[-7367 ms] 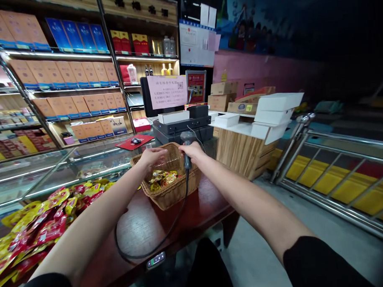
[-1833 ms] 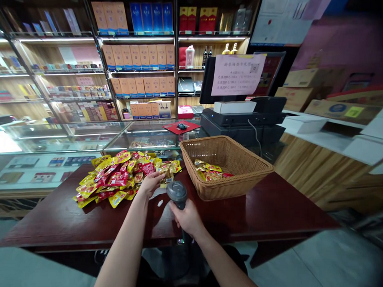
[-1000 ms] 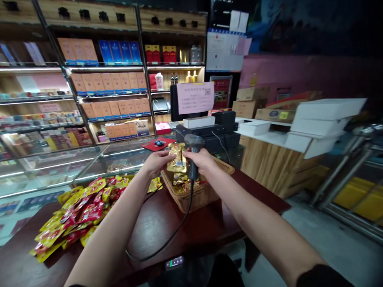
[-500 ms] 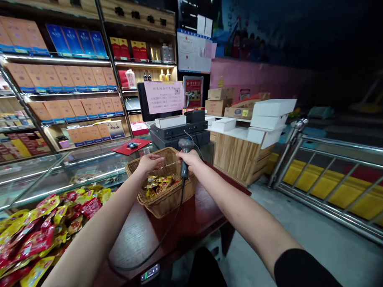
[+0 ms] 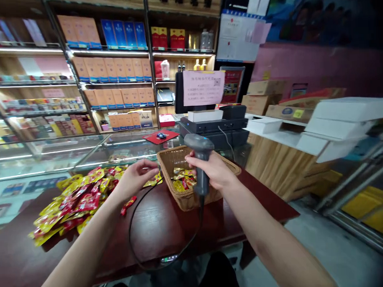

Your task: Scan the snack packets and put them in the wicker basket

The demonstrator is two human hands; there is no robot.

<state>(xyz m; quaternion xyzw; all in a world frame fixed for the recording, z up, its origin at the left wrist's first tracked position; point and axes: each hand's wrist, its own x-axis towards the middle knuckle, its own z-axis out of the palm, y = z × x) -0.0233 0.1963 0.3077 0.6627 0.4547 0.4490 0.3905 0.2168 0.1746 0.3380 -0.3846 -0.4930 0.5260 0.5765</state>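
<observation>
My right hand [image 5: 211, 170] is wrapped round the grip of a dark grey handheld barcode scanner [image 5: 200, 145], which is upright over the wicker basket [image 5: 187, 202]. Some yellow and red snack packets [image 5: 185, 179] lie inside the basket. Left of the basket is my left hand [image 5: 136, 177], fingers curved and thumb apart, with nothing visible in it. A yellow packet [image 5: 155, 179] lies just beyond its thumb. The large heap of yellow and red packets [image 5: 86, 197] spreads to the left of that hand. One small red packet [image 5: 128, 205] lies apart on the table.
The scanner's black cable [image 5: 131, 233] loops across the dark red table [image 5: 159, 228]. Behind stand a glass display case [image 5: 116, 151], a red mouse pad [image 5: 153, 137] with a mouse, and a monitor [image 5: 179, 93]. White boxes [image 5: 338, 113] and a metal railing [image 5: 354, 213] are to the right.
My left hand has moved out from over the basket to its left side. The scanner has risen in my right hand. The view has turned left.
</observation>
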